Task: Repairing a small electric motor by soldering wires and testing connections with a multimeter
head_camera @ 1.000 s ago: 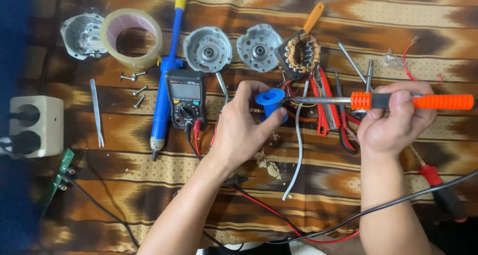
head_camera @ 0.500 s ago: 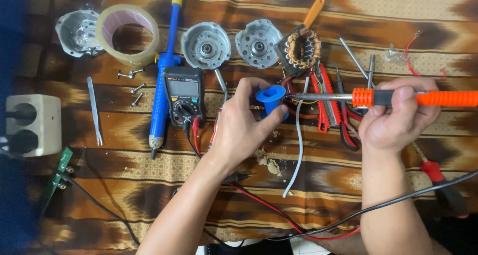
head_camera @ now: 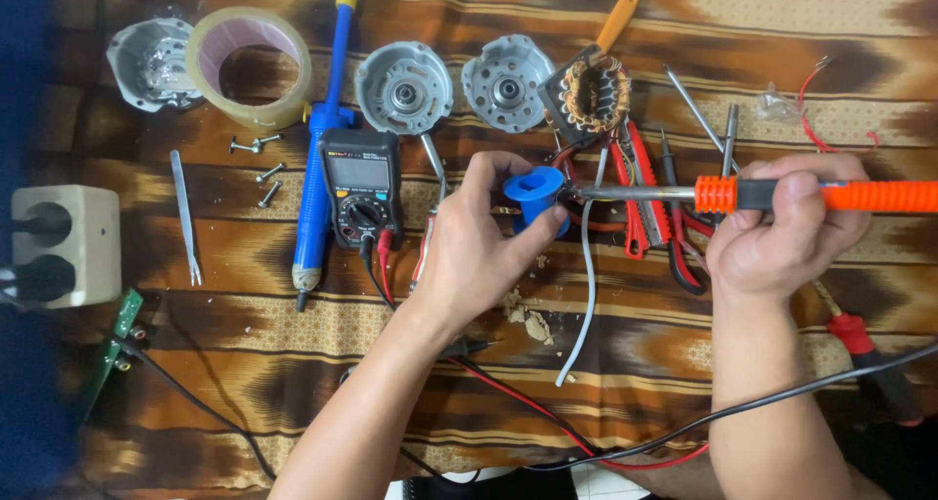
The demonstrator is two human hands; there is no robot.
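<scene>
Soldering stage here, I'd say. My left hand (head_camera: 479, 251) was pinched around the little blue spool (head_camera: 538, 199), thumb and fingers closed on it, lifted just above the brown patterned surface (head_camera: 293, 383). My right hand (head_camera: 782, 231) was wrapped tight on the orange soldering iron (head_camera: 831, 195), held level, with its metal tip touching or nearly touching the spool's right side; I couldn't tell which.

So the spool sat right between both hands, in the left's grip and at the iron's tip. The next move, I reckon, needed the tip kept steady and my fingers well off the hot end.

Round about: the multimeter (head_camera: 360, 199) just left of my left hand, the wound motor stator (head_camera: 591, 92) above the spool, a tape roll (head_camera: 249, 65) up top, red-handled pliers (head_camera: 650, 202) under the iron.
</scene>
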